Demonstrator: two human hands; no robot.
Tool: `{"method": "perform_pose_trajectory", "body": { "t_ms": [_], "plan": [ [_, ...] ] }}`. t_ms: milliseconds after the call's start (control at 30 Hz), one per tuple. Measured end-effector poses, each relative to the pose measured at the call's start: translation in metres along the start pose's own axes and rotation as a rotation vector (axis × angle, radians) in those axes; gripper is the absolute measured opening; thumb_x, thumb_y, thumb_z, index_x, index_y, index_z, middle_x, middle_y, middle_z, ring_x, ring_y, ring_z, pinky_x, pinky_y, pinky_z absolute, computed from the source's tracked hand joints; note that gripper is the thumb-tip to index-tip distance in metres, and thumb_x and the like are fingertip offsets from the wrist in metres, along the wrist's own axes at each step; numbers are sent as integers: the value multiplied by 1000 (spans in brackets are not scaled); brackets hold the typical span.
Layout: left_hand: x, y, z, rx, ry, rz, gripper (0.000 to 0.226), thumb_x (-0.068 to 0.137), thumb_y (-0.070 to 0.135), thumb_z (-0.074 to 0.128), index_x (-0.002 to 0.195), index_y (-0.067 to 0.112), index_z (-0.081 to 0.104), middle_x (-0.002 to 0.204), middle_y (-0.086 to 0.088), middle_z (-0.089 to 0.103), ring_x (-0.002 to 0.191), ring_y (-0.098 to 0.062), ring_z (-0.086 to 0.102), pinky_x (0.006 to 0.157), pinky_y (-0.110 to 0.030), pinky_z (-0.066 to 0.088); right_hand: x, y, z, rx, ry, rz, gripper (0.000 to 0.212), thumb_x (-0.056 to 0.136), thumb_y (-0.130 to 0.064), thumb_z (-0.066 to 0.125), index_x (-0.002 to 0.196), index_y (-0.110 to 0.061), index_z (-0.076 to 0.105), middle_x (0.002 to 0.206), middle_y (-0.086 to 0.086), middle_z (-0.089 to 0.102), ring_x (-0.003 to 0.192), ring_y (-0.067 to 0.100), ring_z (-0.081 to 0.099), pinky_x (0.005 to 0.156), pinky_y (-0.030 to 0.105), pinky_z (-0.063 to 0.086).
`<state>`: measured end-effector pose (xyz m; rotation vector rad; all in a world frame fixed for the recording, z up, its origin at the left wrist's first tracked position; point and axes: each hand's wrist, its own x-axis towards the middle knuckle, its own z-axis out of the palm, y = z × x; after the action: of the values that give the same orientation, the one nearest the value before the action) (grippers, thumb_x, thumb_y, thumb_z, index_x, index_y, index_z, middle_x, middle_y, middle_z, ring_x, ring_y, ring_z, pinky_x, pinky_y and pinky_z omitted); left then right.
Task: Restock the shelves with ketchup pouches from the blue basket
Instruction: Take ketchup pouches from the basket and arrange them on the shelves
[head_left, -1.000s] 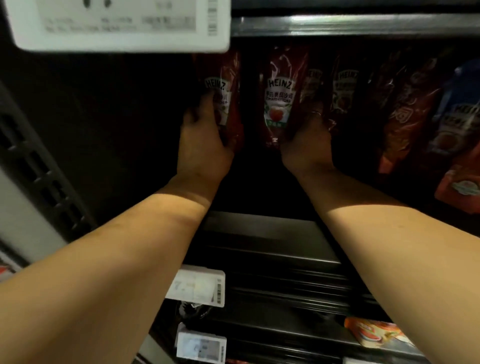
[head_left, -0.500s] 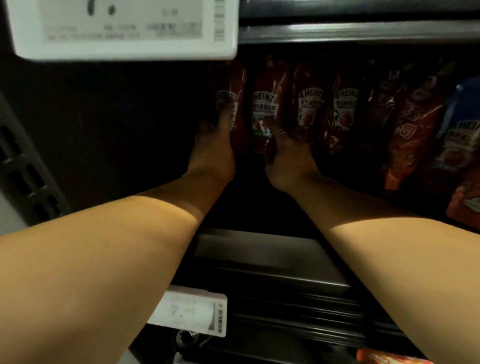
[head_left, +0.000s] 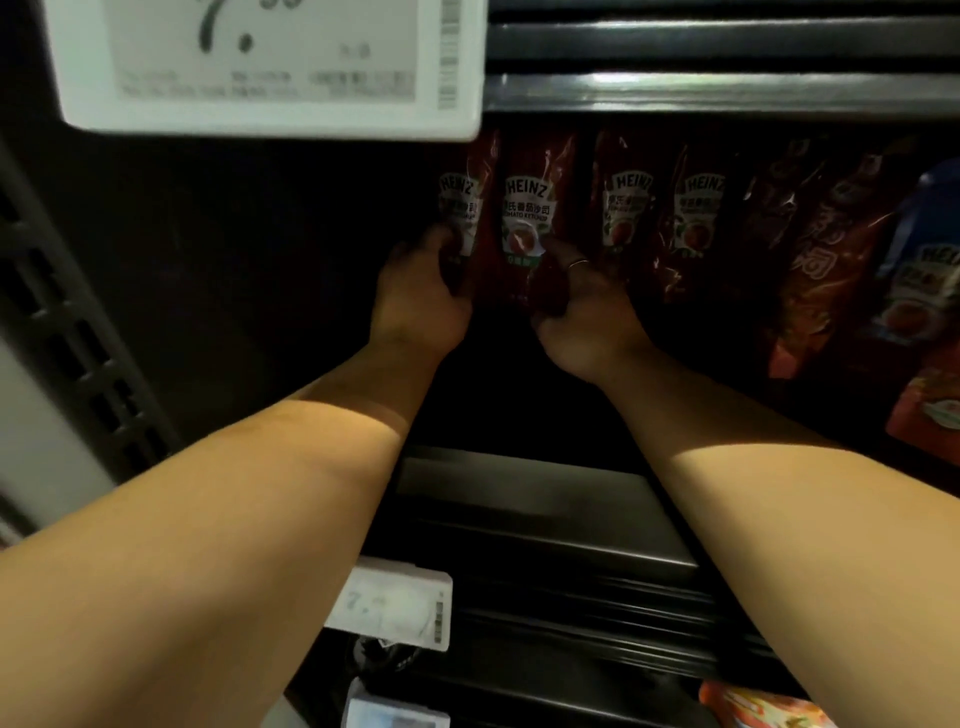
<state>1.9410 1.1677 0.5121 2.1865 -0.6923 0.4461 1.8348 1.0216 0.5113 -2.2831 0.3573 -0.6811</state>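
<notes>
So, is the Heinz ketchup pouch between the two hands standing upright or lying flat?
Upright. The Heinz ketchup pouch shows its label level and readable, top edge up, in line with its neighbours. The right hand grips its lower part.

Your view into the shelf bay is very dim, so the ketchup pouches at the back read as dark red with only their white labels legible. Light falls from behind you onto your forearms, with a hard shadow edge, leaving your left hand and right hand in gloom. The price tag overhead is bright but blurred, and the wide lens bends the frame edges.
</notes>
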Motion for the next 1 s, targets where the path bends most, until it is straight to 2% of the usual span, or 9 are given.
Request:
{"method": "perform_pose_trajectory", "body": {
  "t_ms": [100, 200, 333, 400, 500, 600, 700, 800, 1000],
  "plan": [
    [-7, 1, -5, -13, 18, 48, 47, 91, 20, 67, 136, 21, 57, 126, -10, 66, 118, -25, 61, 103, -25, 45, -2, 5, -1, 25, 68, 2, 73, 85, -10, 68, 149, -33, 42, 146, -7, 43, 132, 12, 43, 103, 4, 32],
    [-19, 2, -12, -81, 34, 99, 36, 85, 14, 72, 121, 12, 65, 110, -8, 70, 103, -24, 67, 93, -28, 51, -8, 7, -5, 160, 160, 93, 57, 83, -16, 72, 136, -25, 53, 135, 2, 60, 125, 18, 57, 110, 27, 44],
    [-40, 7, -24, -137, 11, 60, 31, 83, 12, 75, 113, 9, 67, 106, -8, 68, 93, -19, 65, 87, -24, 50, -30, 5, -16, 148, 252, 188, 43, 80, -26, 78, 119, -21, 62, 123, 1, 69, 118, 15, 62, 99, 15, 41],
    [-53, 9, -30, -127, -24, 35, 29, 83, 11, 74, 111, 8, 68, 108, -10, 68, 91, -15, 63, 82, -14, 44, -50, 0, -24, 130, 293, 243, 33, 79, -27, 79, 106, -24, 60, 116, 3, 71, 114, 18, 64, 98, 21, 46],
    [-73, 11, -41, -102, -37, -21, 27, 82, 8, 73, 109, 6, 70, 110, -14, 68, 88, -15, 62, 73, 1, 35, -82, -4, -40, 142, 356, 340, 40, 79, -23, 80, 112, -16, 60, 105, 3, 67, 102, 18, 64, 90, 23, 48],
    [-87, 11, -51, -105, -53, -80, 22, 80, 4, 72, 102, 4, 72, 104, -17, 70, 91, -27, 67, 74, -5, 35, -113, -11, -56, 125, 358, 386, 38, 82, -16, 77, 115, -12, 59, 96, 2, 64, 85, 14, 59, 70, 11, 38],
    [-100, 16, -64, -71, -129, -126, 20, 81, 8, 69, 102, 8, 71, 105, -14, 70, 97, -30, 67, 84, -22, 45, -146, -25, -72, 152, 334, 417, 38, 84, -6, 74, 118, -3, 58, 98, 8, 65, 90, 21, 61, 81, 22, 47],
    [-114, 20, -79, -25, -179, -115, 22, 84, 12, 67, 106, 11, 72, 110, -11, 70, 103, -28, 65, 84, -19, 40, -180, -38, -85, -35, 312, 435, 38, 84, -15, 75, 119, -4, 63, 106, 16, 68, 98, 30, 63, 90, 37, 50],
    [-148, 23, -111, -82, -270, -117, 23, 89, 12, 69, 111, 8, 72, 124, -13, 63, 99, -25, 64, 87, -18, 44, -241, -56, -97, -267, 156, 349, 32, 90, -19, 64, 121, -11, 62, 120, 11, 54, 102, 30, 61, 90, 31, 46]
  ]
}}
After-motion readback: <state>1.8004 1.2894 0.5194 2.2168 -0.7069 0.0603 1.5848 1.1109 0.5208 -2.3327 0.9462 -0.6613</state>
